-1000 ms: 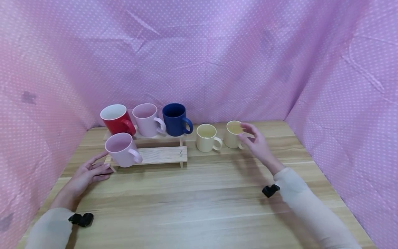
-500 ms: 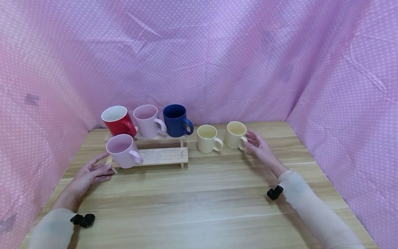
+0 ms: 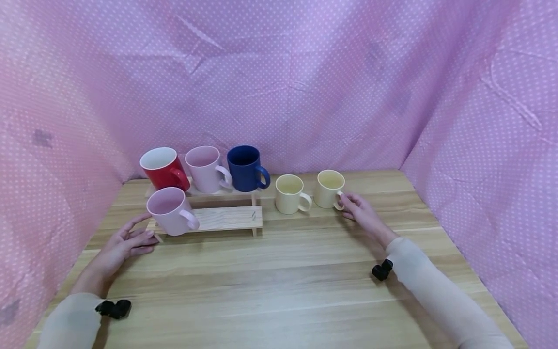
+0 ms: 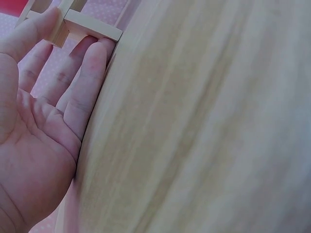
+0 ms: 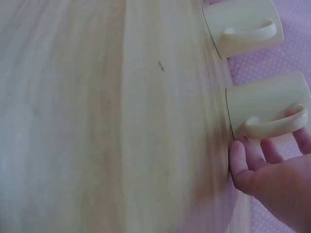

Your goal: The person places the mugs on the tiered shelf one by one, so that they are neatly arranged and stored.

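In the head view, my right hand pinches the handle of the right-hand yellow mug, which stands upright on the table. In the right wrist view, one fingertip lies at the handle loop, and the lower fingers are near the mug's base. A second yellow mug stands just left of it. My left hand touches the left end of the two-tier wooden rack with relaxed fingers. The left wrist view shows fingers around the rack's end piece; part of their contact is hidden.
On the rack's upper tier are a red mug, a pink mug and a blue mug. Another pink mug sits on the lower tier's left end. Pink dotted cloth surrounds the wooden table.
My right hand drew back from above the yellow mug to its right side, then closed in on the handle. The left hand and the mugs have stayed in place.
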### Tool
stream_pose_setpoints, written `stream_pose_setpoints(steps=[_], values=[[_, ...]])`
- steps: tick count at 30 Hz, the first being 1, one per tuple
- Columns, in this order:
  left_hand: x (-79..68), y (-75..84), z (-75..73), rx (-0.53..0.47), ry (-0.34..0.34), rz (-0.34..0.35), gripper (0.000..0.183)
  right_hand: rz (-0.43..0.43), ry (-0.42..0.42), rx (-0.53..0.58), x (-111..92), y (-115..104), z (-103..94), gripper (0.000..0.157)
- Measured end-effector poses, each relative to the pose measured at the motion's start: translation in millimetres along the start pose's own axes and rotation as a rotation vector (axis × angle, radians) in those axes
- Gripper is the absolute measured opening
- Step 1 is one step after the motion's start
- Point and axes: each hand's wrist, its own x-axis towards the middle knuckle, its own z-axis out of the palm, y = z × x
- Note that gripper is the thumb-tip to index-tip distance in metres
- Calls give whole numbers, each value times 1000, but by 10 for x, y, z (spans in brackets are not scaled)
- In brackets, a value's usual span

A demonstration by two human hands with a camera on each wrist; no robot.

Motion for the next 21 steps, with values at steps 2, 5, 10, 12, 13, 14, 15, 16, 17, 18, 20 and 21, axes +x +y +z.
stream_pose_setpoints(steps=[2,5,10,12,13,14,15,16,17,18,20,21], values=[[3,7,-10,-2,-1,8,53,3,-4,2,2,5,8,60],[13,7,-25,3,-10,12,52,10,6,37,-10,24,13,55],[30,-4,-19,27,-12,5,52,7,21,88,-34,65,12,47],[30,-3,-12,39,-10,-3,53,-2,24,84,-35,77,11,48],[29,-2,-9,45,-9,-8,54,-6,24,78,-34,82,10,49],[27,-1,-6,45,-7,-11,54,-11,27,72,-34,85,11,50],[25,0,-6,42,-6,-13,54,-13,32,68,-32,85,15,51],[23,3,-6,39,-7,-14,54,-16,37,66,-30,84,19,51],[21,5,-6,30,-6,-13,53,-20,41,62,-27,84,23,52],[20,7,-7,24,-4,-11,53,-25,40,55,-25,81,25,54],[18,12,-12,17,-2,-12,52,-31,44,37,-23,75,31,55],[16,16,-14,16,-3,-14,52,-32,48,33,-21,69,34,55]])
